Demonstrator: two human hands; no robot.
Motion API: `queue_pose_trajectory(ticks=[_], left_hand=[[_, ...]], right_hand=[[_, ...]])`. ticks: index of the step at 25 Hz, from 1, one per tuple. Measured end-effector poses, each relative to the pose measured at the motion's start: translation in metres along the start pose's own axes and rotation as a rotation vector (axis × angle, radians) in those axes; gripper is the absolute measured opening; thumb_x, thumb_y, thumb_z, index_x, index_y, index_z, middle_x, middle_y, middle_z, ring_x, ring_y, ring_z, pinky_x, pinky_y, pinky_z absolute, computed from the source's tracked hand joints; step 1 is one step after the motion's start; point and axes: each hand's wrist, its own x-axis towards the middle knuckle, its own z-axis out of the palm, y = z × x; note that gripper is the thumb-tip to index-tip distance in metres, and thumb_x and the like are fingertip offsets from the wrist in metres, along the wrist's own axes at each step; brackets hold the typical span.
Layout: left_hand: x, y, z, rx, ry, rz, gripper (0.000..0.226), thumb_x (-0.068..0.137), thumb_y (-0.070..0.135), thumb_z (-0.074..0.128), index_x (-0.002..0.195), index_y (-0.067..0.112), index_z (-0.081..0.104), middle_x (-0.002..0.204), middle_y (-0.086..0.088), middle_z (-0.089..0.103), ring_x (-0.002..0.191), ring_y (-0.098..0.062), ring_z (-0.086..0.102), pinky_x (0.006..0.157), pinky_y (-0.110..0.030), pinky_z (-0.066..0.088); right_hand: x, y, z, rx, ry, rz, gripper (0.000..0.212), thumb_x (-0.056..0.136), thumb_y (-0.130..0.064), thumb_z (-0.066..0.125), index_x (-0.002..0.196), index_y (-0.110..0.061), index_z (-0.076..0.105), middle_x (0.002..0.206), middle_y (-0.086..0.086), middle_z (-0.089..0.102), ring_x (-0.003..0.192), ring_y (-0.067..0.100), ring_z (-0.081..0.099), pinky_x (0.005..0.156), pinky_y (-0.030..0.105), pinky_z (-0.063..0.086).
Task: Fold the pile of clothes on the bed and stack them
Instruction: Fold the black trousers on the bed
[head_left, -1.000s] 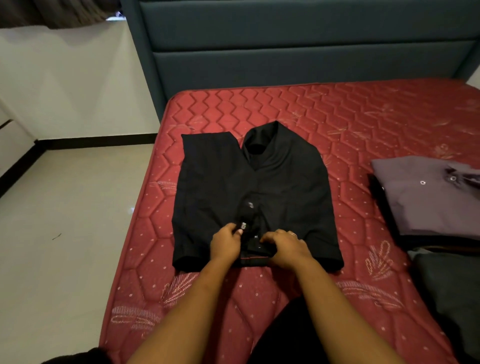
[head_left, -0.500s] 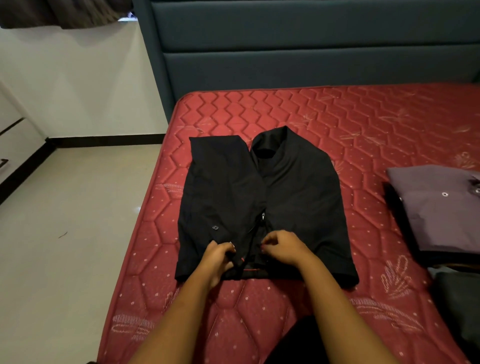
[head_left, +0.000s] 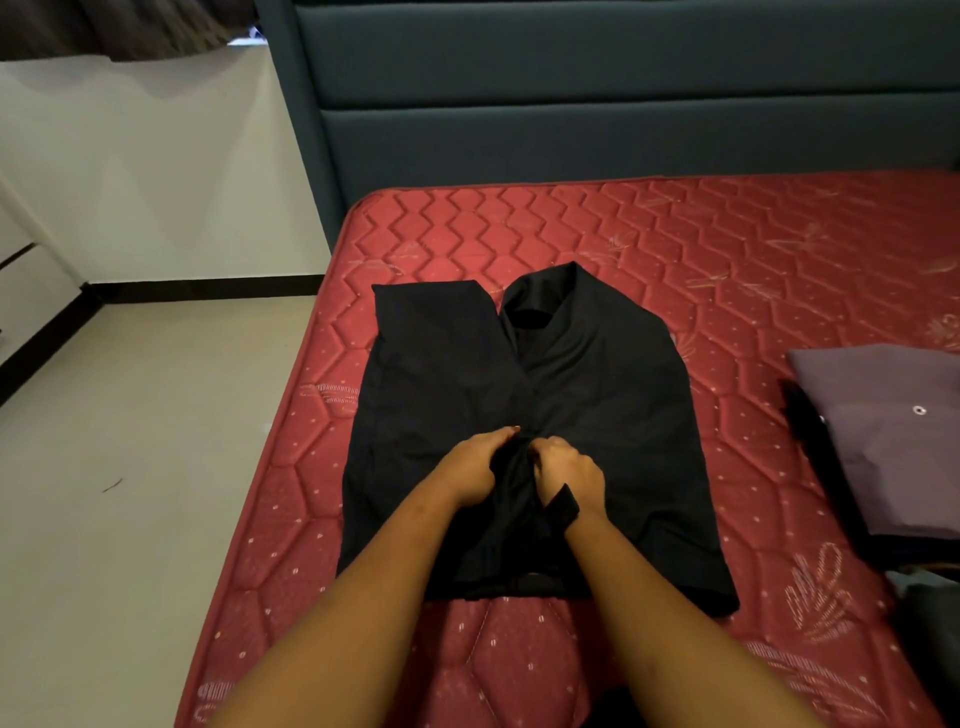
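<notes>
Where the pale floor (head_left: 156, 467) met the bed at the left, the red mattress (head_left: 727, 244) began, and the black shirt (head_left: 597, 374) lay spread flat near that edge. Its collar pointed toward the headboard (head_left: 623, 78) and its hem lay nearest the person, probably so the front could be closed and squared within easy reach before folding.

The left hand (head_left: 470, 475) rested on the middle of the shirt front, its fingers curled inward and pinching the left edge of the opening. Just beside it, almost touching, the right hand (head_left: 571, 475) had its fingers curled onto the opposite edge. Both appeared to be drawing the two edges together, perhaps at a button, though no button showed under the fingers. A black fabric strip (head_left: 561, 506) lay across the right wrist.

Well apart to the right sat a folded purple-grey shirt (head_left: 893, 441) on top of something dark, which looked like the stack begun clear of the working space. A dark garment (head_left: 935, 613) lay below it at the frame's edge, apparently waiting its turn.
</notes>
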Motion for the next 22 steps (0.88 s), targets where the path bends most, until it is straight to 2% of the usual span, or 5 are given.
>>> queue_pose_trajectory(ticks=[4, 9, 12, 18, 22], left_hand=[[0.03, -0.006, 0.014, 0.335, -0.224, -0.138, 0.061, 0.097, 0.009, 0.037, 0.149, 0.038, 0.026, 0.158, -0.001, 0.014, 0.134, -0.031, 0.031, 0.11, -0.037, 0.035], [0.045, -0.007, 0.018, 0.226, -0.18, -0.294, 0.055, 0.095, 0.039, 0.051, 0.145, 0.038, 0.029, 0.141, -0.014, 0.036, 0.113, -0.034, 0.052, 0.098, -0.042, 0.046], [0.044, -0.005, 0.02, 0.295, -0.146, -0.242, 0.058, 0.093, 0.054, 0.047, 0.144, 0.035, 0.03, 0.139, -0.015, 0.038, 0.111, -0.034, 0.052, 0.097, -0.042, 0.046], [0.021, 0.012, 0.023, 0.438, -0.226, -0.207, 0.065, 0.096, 0.014, 0.039, 0.151, 0.039, 0.015, 0.159, -0.002, 0.008, 0.137, -0.035, 0.026, 0.109, -0.042, 0.036], [-0.024, 0.015, 0.029, 0.058, -0.054, -0.027, 0.052, 0.091, 0.012, 0.051, 0.143, 0.019, 0.044, 0.147, -0.009, 0.04, 0.133, -0.027, 0.039, 0.108, -0.02, 0.027]], right_hand=[[0.0, 0.009, 0.007, -0.095, 0.021, -0.099, 0.024, 0.103, -0.026, 0.037, 0.115, -0.018, 0.055, 0.112, 0.002, 0.058, 0.089, 0.027, 0.064, 0.06, 0.032, 0.039], [-0.01, 0.008, -0.002, -0.136, -0.057, -0.198, 0.03, 0.1, -0.031, 0.043, 0.127, -0.021, 0.051, 0.119, -0.001, 0.056, 0.096, 0.025, 0.062, 0.069, 0.034, 0.047], [-0.036, 0.014, -0.01, 0.003, -0.146, -0.212, 0.017, 0.093, -0.019, 0.048, 0.106, -0.016, 0.057, 0.109, 0.004, 0.061, 0.097, 0.029, 0.06, 0.067, 0.032, 0.041], [-0.058, 0.034, -0.02, 0.262, -0.245, -0.11, 0.023, 0.085, 0.0, 0.049, 0.098, -0.009, 0.066, 0.102, 0.008, 0.069, 0.095, 0.025, 0.064, 0.076, 0.031, 0.049], [-0.063, 0.035, -0.02, 0.452, -0.239, 0.045, 0.019, 0.085, -0.002, 0.054, 0.085, -0.007, 0.072, 0.084, 0.002, 0.069, 0.08, 0.012, 0.061, 0.067, 0.024, 0.042]])
